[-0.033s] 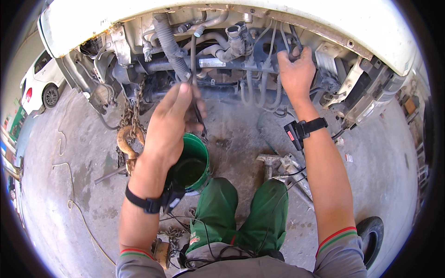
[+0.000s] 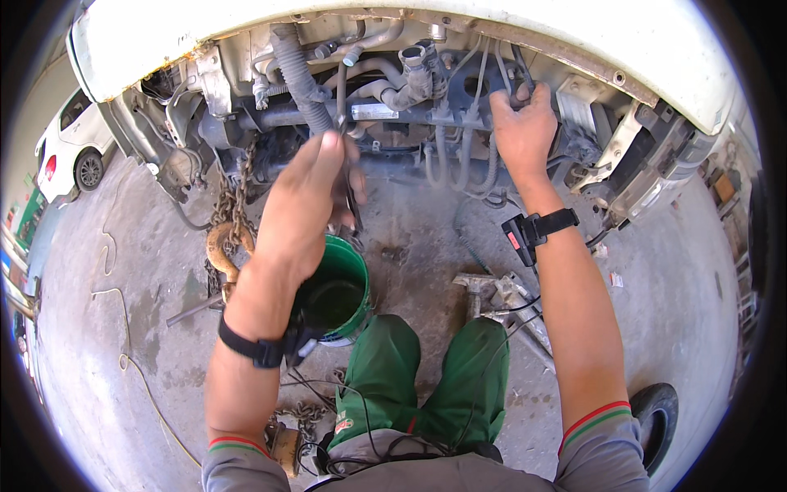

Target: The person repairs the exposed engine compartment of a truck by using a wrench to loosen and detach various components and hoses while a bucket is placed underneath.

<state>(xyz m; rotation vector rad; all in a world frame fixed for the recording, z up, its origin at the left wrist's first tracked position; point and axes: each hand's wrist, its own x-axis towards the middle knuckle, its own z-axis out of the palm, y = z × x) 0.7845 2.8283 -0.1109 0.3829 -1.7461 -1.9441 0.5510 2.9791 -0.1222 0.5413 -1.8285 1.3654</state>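
The open front of a white vehicle [image 2: 246, 37] spans the top of the view, its hoses and pipes exposed. My left hand [image 2: 299, 193] is closed around a dark, slim tool [image 2: 351, 205] that looks like pliers; its upper end meets or overlaps a hanging dark hose [image 2: 341, 86]. Beside that hose runs a thick ribbed hose [image 2: 297, 74]. My right hand [image 2: 526, 131] reaches up to the right, its fingers curled on a thin black hose [image 2: 520, 64] among other lines. Part of the left fingers is blurred.
Below my left hand stands a green bucket [image 2: 366, 279] with dark liquid inside. A rusty hook [image 2: 220, 250] hangs on a chain [image 2: 238, 193] to its left. Metal stand-like parts [image 2: 512, 299] lie right of my knees, a tyre [image 2: 660, 422] farther right. A white car [image 2: 74, 148] is parked far left.
My left hand has shifted slightly up and to the left, and the tool has moved a little with it. The right hand stays in place.
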